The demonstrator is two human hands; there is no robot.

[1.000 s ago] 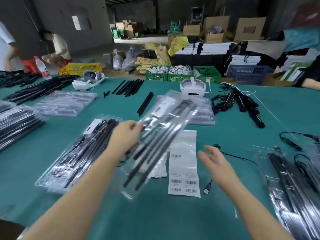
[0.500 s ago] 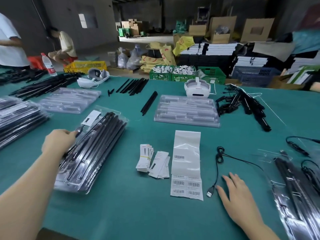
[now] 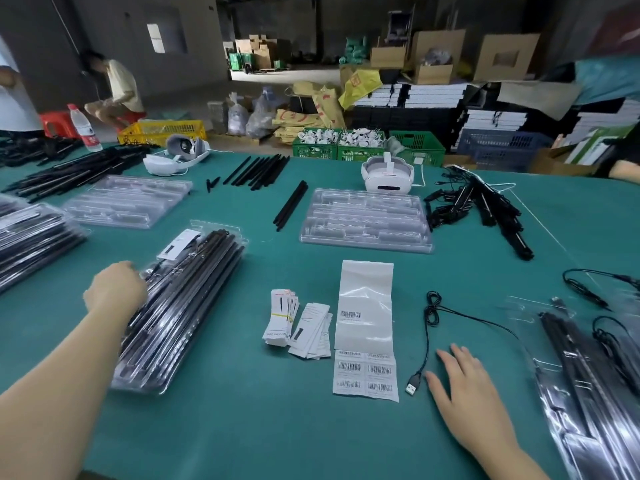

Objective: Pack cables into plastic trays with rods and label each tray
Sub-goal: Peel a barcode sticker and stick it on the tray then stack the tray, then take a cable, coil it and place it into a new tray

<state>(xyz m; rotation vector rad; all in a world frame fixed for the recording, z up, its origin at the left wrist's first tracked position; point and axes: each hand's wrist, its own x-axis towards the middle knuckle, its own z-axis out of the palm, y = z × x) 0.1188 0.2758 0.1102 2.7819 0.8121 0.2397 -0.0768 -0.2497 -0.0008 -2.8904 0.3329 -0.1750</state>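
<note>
A stack of clear plastic trays (image 3: 180, 306) filled with black rods and cables lies at the left on the green table. My left hand (image 3: 116, 289) rests curled on the left edge of its top tray. My right hand (image 3: 467, 393) lies flat and open on the table, just right of the USB plug (image 3: 412, 388) of a loose black cable (image 3: 431, 306). Between my hands are a barcode label sheet (image 3: 365, 374) and small white cards (image 3: 298, 323). Empty trays (image 3: 367, 220) sit beyond them.
More packed trays lie at the right edge (image 3: 595, 375) and far left (image 3: 31, 237). A second stack of empty trays (image 3: 128, 199), loose rods (image 3: 291, 206), a cable bundle (image 3: 478, 206), two white headsets (image 3: 387, 174) and a water bottle (image 3: 85, 128) stand further back. People work at the left.
My left hand swung the packed tray from the middle over to the left and set it on the stack. My right hand dropped flat onto the table beside the USB plug.
</note>
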